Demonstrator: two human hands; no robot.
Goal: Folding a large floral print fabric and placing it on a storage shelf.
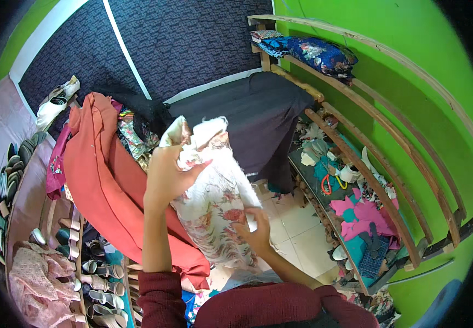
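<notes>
A white floral cloth (212, 199) hangs upright in front of me, with red and brown flowers and a frayed right edge. My left hand (166, 174) is closed on its upper left part, thumb across the front. Lower down, my right hand (255, 234) pinches the cloth near its right edge. The top of the cloth is folded and bunched. Behind it and to the left, a long coral-red fabric (102, 158) drapes downward, close to my left forearm.
Beyond the cloth stands a table under a dark cover (231, 104). Racks of shoes (105, 284) and a pink lacy cloth (42, 284) are at left. Wooden rails (378, 115) run along the green wall, above a shelf holding orange-handled scissors (326, 185) and pink fabric pieces (362, 216).
</notes>
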